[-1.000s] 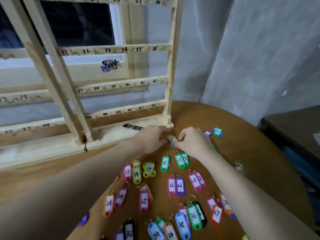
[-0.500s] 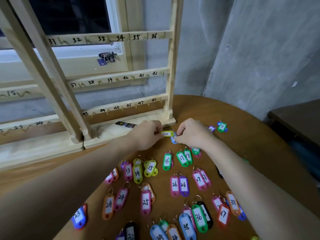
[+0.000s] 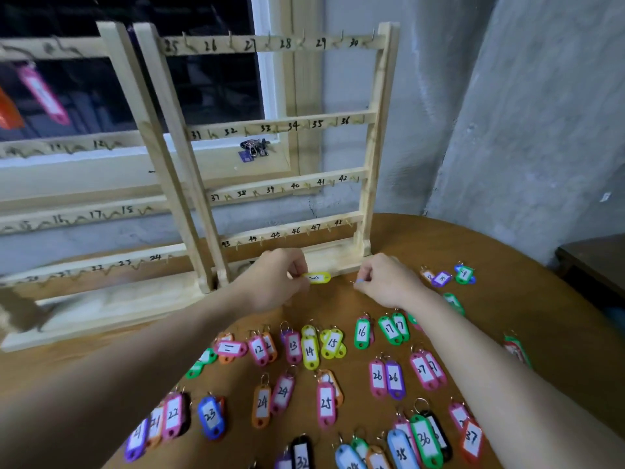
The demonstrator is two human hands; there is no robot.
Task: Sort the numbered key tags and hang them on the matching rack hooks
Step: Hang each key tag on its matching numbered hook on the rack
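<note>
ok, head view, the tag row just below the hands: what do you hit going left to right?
Pink tag 11 → pink tag 12 → pink tag 13 → yellow tag 14 → yellow tag 15 → green tag 16 → pair of green 17 tags.

A bare utility room: rough grey plaster wall; dark window; round wooden table.

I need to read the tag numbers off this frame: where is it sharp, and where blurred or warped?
Head view: tags on the table read clearly, e.g. 26; the yellow tag in the left hand is legible; the left rack is smeared at the frame edge; wide-angle bends the rack posts; the window is dark.
</note>
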